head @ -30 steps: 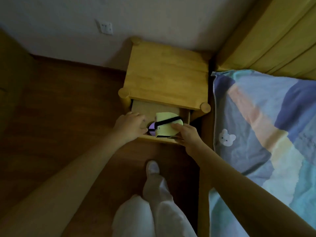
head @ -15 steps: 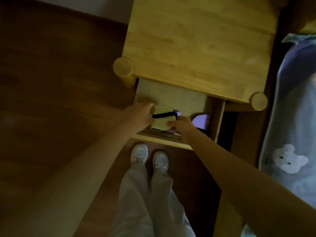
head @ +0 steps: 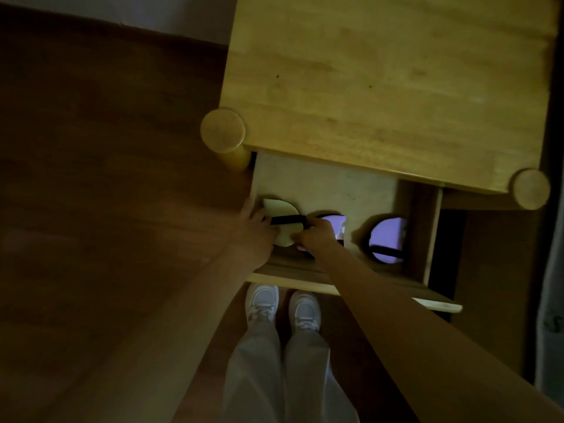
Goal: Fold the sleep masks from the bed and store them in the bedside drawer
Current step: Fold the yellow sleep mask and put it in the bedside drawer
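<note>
The bedside drawer (head: 335,184) stands pulled open under the wooden nightstand top. A folded pale yellow sleep mask (head: 282,209) with a black strap lies at the drawer's left end. My left hand (head: 254,230) holds its left side and my right hand (head: 316,235) pinches its right edge by the strap. Two folded purple sleep masks lie beside it: one (head: 335,224) partly under my right hand, the other (head: 387,242) at the drawer's right end with its black strap showing.
The nightstand top (head: 387,80) overhangs the back of the drawer, with round corner posts (head: 222,129) at the front. Dark wooden floor (head: 106,178) spreads to the left. My white shoes (head: 283,306) stand just before the drawer front. Bedding edge (head: 552,300) at the right.
The view has moved closer and down over the drawer. Both hands have carried the yellow mask down to the drawer's left end, uncovering a purple mask in the middle.
</note>
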The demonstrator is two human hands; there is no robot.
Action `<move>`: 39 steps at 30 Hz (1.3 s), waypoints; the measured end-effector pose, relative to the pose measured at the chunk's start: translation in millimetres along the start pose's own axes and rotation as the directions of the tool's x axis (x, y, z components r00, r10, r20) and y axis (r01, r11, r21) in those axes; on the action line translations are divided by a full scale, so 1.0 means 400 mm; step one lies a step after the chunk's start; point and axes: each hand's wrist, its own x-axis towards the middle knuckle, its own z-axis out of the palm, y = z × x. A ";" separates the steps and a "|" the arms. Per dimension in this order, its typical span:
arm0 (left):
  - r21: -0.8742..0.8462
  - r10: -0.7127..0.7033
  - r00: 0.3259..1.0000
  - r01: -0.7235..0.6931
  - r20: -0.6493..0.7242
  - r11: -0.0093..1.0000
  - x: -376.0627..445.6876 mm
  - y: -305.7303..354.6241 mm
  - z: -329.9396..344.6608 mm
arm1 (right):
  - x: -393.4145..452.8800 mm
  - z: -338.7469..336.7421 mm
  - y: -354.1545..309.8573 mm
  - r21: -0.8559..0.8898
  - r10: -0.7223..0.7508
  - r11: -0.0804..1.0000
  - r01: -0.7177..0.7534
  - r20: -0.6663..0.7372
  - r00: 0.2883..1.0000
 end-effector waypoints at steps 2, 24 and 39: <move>0.008 -0.017 0.999 0.017 0.037 1.000 0.013 0.003 0.006 | 0.010 0.004 0.005 -0.032 0.002 0.999 -0.003 -0.038 0.999; 0.006 -0.072 0.995 0.072 0.074 0.997 0.040 0.041 0.013 | -0.007 -0.206 0.113 -0.890 -0.378 0.222 0.398 0.297 0.877; -0.436 -0.227 0.890 0.036 -0.395 0.899 -0.131 0.050 -0.346 | -0.292 -0.366 -0.072 -0.781 -0.562 0.414 0.467 0.184 0.807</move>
